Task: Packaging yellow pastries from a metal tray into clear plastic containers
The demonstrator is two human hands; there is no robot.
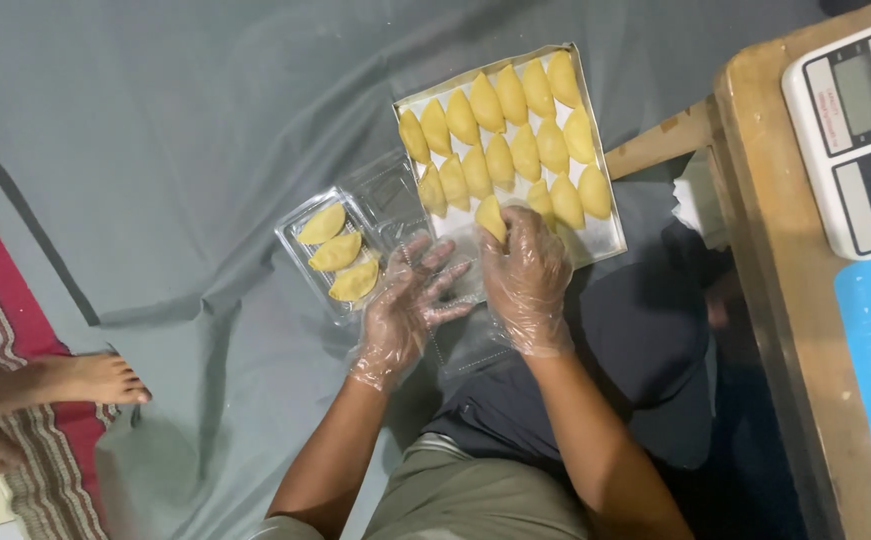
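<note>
Head view, right hand (pixel 527 280) pinching pastry (pixel 491 216), left hand (pixel 407 300) splayed flat

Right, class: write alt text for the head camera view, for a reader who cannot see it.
A gloved right hand lifts a yellow crescent pastry from a tray of them, while the gloved left hand rests by a clear plastic container holding three. They sit on a grey sheet.

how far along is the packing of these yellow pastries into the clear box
Done: three pastries already lie in the clear plastic box. In hand: the right hand grips another pastry at the tray's near edge, while the left hand rests open beside the box. Left: about sixteen pastries remain on the tray.
</note>
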